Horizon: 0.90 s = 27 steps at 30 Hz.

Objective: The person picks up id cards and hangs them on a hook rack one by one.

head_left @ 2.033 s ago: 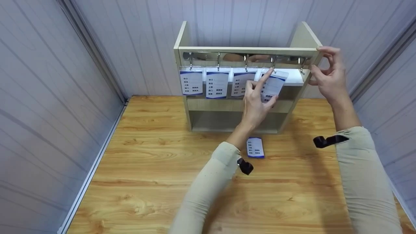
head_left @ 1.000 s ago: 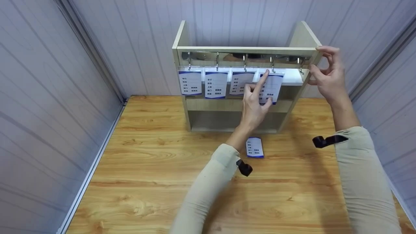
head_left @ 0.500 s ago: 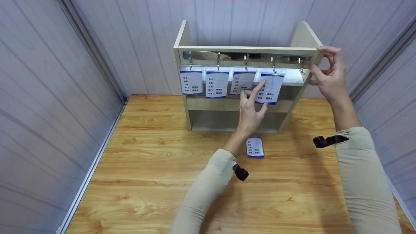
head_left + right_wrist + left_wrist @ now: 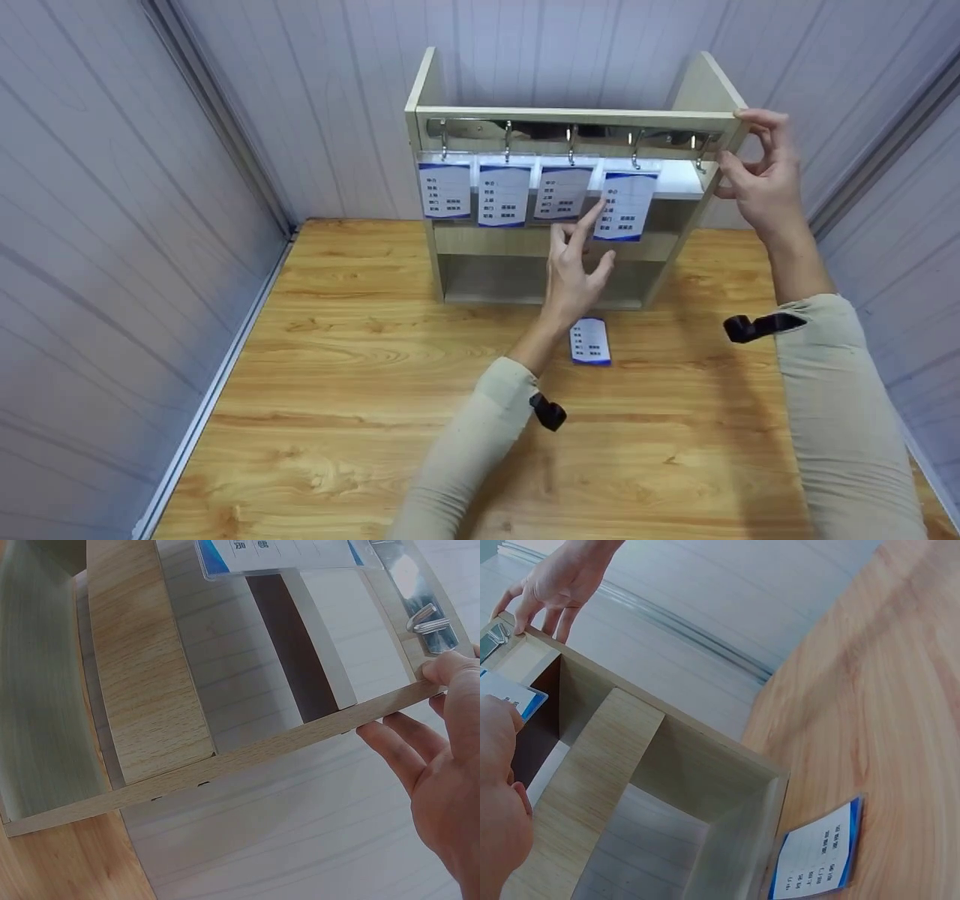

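My left hand (image 4: 571,271) is just below and left of a blue-and-white badge card (image 4: 628,206), which hangs from the fourth hook (image 4: 636,150) of a metal rail. Its index fingertip overlaps the card's left edge in the head view, with the thumb apart from the other fingers and nothing held. Three more badge cards, such as the leftmost badge card (image 4: 447,191), hang on the hooks to the left. My right hand (image 4: 769,176) grips the upper right side of the wooden shelf (image 4: 270,742), fingers on the outer face and thumb at the front edge.
Another badge card (image 4: 590,343) lies face up on the wood-grain tabletop (image 4: 360,390) in front of the shelf. At the right end of the rail, the fifth hook (image 4: 700,154) carries no card. Panelled walls (image 4: 112,225) stand at the back and both sides.
The fourth badge card has gone from tilted to hanging straighter from its hook. My left hand has drawn down and left, away from the card's top. The right hand has stayed on the shelf.
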Tool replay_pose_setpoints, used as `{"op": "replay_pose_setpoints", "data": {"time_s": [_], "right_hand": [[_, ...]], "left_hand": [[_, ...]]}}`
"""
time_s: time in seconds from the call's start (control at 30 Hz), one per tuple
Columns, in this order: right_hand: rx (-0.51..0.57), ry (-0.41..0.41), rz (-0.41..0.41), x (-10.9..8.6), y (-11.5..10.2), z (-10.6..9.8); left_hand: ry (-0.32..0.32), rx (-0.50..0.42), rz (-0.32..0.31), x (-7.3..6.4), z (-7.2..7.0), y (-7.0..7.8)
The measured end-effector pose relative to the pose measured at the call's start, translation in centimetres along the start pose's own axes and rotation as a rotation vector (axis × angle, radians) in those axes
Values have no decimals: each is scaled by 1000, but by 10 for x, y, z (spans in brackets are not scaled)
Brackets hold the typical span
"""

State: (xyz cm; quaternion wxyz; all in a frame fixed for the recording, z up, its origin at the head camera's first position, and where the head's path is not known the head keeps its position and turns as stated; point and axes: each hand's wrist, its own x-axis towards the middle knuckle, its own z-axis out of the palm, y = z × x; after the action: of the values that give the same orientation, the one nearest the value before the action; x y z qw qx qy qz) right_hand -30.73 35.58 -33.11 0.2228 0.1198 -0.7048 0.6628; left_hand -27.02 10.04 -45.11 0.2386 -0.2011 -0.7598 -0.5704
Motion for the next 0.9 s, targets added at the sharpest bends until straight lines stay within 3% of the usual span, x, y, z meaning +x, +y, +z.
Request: {"op": "replay_pose_setpoints", "data": {"time_s": [0.47, 0.67, 0.9], "right_hand": [[-4, 17, 27, -1, 1, 3], [12, 16, 16, 0, 2, 0], [6, 9, 6, 1, 1, 0]], "left_hand": [[-52, -48, -4, -26, -7, -13], [-82, -10, -16, -35, -8, -16], [-141, 61, 20, -46, -13, -24]]}}
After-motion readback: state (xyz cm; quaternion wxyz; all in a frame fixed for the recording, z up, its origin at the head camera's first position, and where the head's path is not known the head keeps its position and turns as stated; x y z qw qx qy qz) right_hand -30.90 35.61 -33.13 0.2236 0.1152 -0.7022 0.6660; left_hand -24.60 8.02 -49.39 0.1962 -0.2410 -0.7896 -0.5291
